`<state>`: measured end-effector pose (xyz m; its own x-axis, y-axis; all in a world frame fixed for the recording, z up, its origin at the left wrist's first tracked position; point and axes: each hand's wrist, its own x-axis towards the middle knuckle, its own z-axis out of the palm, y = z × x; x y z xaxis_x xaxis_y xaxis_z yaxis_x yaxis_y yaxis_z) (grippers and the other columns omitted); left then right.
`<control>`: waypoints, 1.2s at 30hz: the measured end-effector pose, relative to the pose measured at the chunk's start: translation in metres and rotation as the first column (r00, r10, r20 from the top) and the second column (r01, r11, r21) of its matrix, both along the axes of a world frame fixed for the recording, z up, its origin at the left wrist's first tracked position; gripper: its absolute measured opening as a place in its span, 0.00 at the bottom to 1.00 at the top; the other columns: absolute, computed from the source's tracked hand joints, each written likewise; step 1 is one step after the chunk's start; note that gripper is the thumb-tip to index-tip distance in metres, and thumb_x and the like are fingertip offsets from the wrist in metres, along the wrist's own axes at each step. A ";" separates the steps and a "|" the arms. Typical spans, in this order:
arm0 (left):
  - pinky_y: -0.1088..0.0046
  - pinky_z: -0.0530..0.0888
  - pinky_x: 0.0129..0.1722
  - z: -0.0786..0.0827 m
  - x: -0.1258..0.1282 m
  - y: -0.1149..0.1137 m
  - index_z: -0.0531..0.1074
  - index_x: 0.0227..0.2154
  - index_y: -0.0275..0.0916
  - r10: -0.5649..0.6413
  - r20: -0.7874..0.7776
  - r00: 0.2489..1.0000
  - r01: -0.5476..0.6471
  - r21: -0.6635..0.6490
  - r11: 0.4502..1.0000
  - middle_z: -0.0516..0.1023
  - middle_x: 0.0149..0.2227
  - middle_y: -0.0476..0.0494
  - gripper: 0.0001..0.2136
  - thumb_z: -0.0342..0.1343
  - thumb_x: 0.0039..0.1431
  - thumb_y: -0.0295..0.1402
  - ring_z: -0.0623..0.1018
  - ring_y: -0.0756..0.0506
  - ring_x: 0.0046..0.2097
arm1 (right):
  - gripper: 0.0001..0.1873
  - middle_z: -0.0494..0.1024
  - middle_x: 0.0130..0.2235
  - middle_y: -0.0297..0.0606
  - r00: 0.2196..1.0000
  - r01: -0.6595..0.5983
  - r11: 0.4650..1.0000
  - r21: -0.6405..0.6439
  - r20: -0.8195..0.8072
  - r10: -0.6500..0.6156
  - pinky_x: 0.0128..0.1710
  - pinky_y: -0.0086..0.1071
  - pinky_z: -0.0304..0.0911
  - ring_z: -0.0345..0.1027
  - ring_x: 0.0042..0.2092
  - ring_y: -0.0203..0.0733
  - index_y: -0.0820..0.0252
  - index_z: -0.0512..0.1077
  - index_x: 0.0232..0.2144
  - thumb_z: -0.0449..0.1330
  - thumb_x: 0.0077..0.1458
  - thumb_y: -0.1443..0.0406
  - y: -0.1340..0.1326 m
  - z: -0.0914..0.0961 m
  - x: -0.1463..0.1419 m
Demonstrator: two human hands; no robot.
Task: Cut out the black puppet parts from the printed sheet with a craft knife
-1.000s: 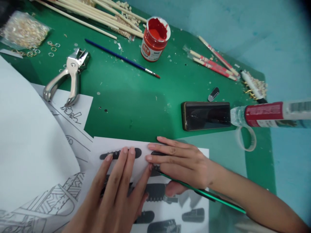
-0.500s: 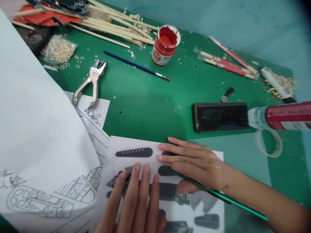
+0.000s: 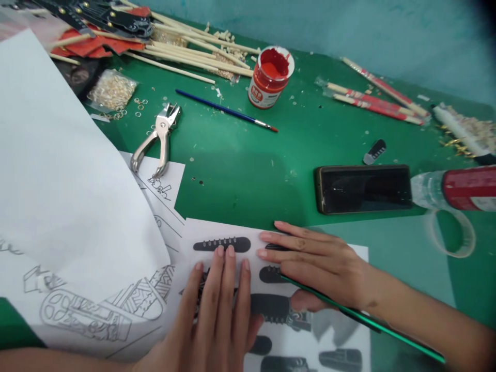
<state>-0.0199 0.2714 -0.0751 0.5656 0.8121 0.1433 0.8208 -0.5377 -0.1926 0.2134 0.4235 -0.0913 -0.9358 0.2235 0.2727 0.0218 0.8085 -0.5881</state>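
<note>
My left hand [image 3: 217, 310] lies flat on a printed sheet [image 3: 184, 263], fingers stretched, fingertips just below a dark strip-shaped figure [image 3: 220, 244]. Part of a dark patterned figure is hidden beneath those fingers. To its right, my right hand [image 3: 321, 266] rests on the same sheet with long fingers extended. A slim green-and-black stick-like tool [image 3: 403, 336] is tucked between its thumb and palm and runs back under the forearm; its exact kind is not clear. More dark printed shapes [image 3: 269, 307] show between and below the hands.
Beyond the sheet lie a phone [image 3: 364, 188], a hole punch [image 3: 160, 137], a paintbrush [image 3: 228, 111] and an open red paint jar [image 3: 271, 77]. A clear tape roll [image 3: 467, 235] is at right. Line-drawn papers and a curled white sheet [image 3: 77, 170] cover the left; wooden sticks [image 3: 201, 57] lie behind.
The scene has shifted slightly right in view. My left hand has slid a little farther up the sheet, its fingertips now at the strip-shaped figure. My right hand stays put on the paper.
</note>
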 end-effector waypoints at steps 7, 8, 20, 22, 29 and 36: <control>0.62 0.76 0.52 0.015 -0.013 -0.005 0.82 0.44 0.33 -0.164 0.022 0.986 0.159 0.147 0.976 0.86 0.37 0.44 0.15 0.58 0.70 0.41 0.82 0.43 0.40 | 0.13 0.84 0.53 0.45 0.996 0.036 0.999 0.026 -0.082 -0.033 0.69 0.47 0.64 0.72 0.63 0.48 0.65 0.76 0.45 0.60 0.72 0.59 -0.005 -0.012 0.001; 0.61 0.74 0.54 0.017 -0.017 -0.006 0.82 0.40 0.36 -0.160 0.079 0.984 0.139 0.224 0.965 0.84 0.34 0.46 0.13 0.57 0.71 0.39 0.80 0.44 0.37 | 0.12 0.84 0.53 0.45 0.994 0.044 0.999 0.030 -0.097 -0.041 0.69 0.47 0.64 0.73 0.63 0.48 0.64 0.76 0.46 0.61 0.71 0.60 -0.005 -0.014 0.002; 0.53 0.82 0.47 -0.010 -0.028 0.030 0.77 0.51 0.24 -0.123 0.340 0.932 0.118 0.035 0.992 0.83 0.49 0.30 0.14 0.58 0.65 0.26 0.81 0.32 0.50 | 0.13 0.86 0.50 0.44 0.981 0.103 0.991 0.090 -0.172 -0.087 0.69 0.41 0.62 0.77 0.59 0.44 0.67 0.76 0.49 0.60 0.71 0.62 -0.008 -0.016 -0.003; 0.51 0.81 0.49 -0.013 -0.022 0.026 0.77 0.52 0.22 -0.141 0.328 0.934 0.132 0.049 0.990 0.82 0.52 0.28 0.15 0.57 0.66 0.27 0.81 0.30 0.52 | 0.13 0.86 0.49 0.44 0.979 0.108 0.990 0.090 -0.181 -0.091 0.69 0.41 0.62 0.77 0.59 0.45 0.68 0.76 0.49 0.61 0.70 0.62 -0.009 -0.016 -0.003; 0.49 0.73 0.61 -0.022 -0.013 0.009 0.73 0.58 0.18 -0.139 0.340 0.930 0.123 0.069 0.990 0.78 0.59 0.23 0.23 0.59 0.66 0.31 0.78 0.27 0.60 | 0.13 0.85 0.51 0.46 0.980 0.092 0.993 0.076 -0.185 -0.076 0.70 0.43 0.62 0.75 0.60 0.47 0.68 0.76 0.47 0.62 0.69 0.62 -0.008 -0.019 -0.002; 0.51 0.60 0.72 -0.029 -0.012 0.007 0.70 0.63 0.20 -0.053 0.370 0.928 0.059 -0.003 0.998 0.71 0.65 0.20 0.26 0.55 0.69 0.35 0.71 0.26 0.67 | 0.13 0.85 0.52 0.46 0.988 0.065 0.996 0.057 -0.145 -0.056 0.72 0.43 0.60 0.73 0.62 0.47 0.67 0.76 0.43 0.61 0.71 0.60 -0.007 -0.016 -0.001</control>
<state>-0.0318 0.2782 -0.1042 0.5195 0.7840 0.3397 0.8008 -0.5855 0.1265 0.2128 0.4170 -0.1069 -0.8716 0.2570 0.4175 -0.0090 0.8430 -0.5378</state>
